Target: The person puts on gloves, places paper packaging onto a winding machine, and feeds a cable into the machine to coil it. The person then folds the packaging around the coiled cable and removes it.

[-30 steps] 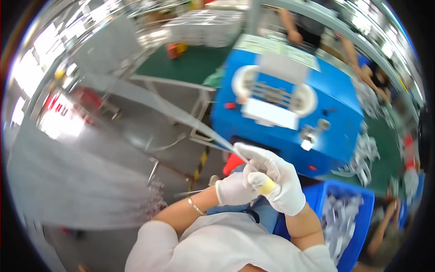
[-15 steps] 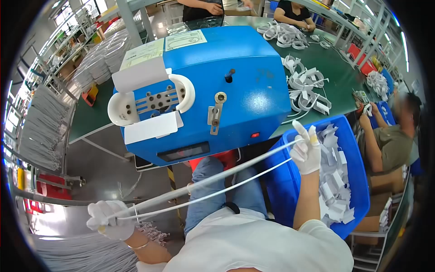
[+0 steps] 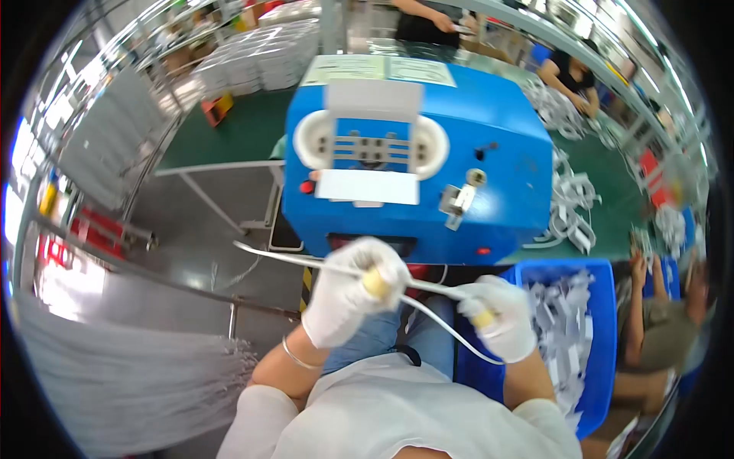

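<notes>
My left hand [image 3: 355, 289], in a white glove, is closed on a white cord [image 3: 287, 258] just in front of the blue machine [image 3: 489, 138]. One end of the cord sticks out to the left. To the right, my gloved right hand [image 3: 498, 317] is closed on the same cord, near the blue bin. Between the hands the cord runs in a short stretch, and a loop of it hangs below. Two white curved holders and a white plate [image 3: 368, 187] sit on the machine's top. Both gloves have yellow on a finger.
The blue bin [image 3: 602, 336] at the right holds white pieces. Bundled strands [image 3: 130, 382] hang at lower left. White coils [image 3: 572, 200] lie on the green table [image 3: 612, 180]. An orange-yellow object [image 3: 217, 109] stands left of the machine. People work behind and at right.
My hands have come together from wide apart, and the long stretched cord is now gathered between them in front of the machine. The view has turned left.
</notes>
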Available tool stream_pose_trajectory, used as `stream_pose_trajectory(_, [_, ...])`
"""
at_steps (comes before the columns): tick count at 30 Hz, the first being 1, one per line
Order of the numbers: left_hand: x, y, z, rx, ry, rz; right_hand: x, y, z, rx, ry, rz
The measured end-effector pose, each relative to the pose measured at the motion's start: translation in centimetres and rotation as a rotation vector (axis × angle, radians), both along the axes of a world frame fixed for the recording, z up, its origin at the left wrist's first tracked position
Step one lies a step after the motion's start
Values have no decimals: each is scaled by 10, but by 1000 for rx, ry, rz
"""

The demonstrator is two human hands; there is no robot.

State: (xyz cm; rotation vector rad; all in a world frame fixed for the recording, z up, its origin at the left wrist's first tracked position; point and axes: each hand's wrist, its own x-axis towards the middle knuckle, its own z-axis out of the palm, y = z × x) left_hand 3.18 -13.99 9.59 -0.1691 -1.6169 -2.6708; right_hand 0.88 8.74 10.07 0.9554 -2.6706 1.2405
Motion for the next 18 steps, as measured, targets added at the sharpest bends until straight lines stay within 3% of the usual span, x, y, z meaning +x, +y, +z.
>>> stream_pose_trajectory(1, [-7,-8,-8,62,58,157,-6,13,-6,-72,59,-58])
stream_pose_trajectory(5, [-18,-62,-11,102,85,313,-10,50,-5,-58,119,-340])
stream_pose_trajectory(8, [-23,-79,-2,113,86,470,-9,72,-1,-122,-70,-466])
stream_pose_trajectory(18, [-44,-90,28,-128,129,323,-15,92,-1,-295,29,-618])
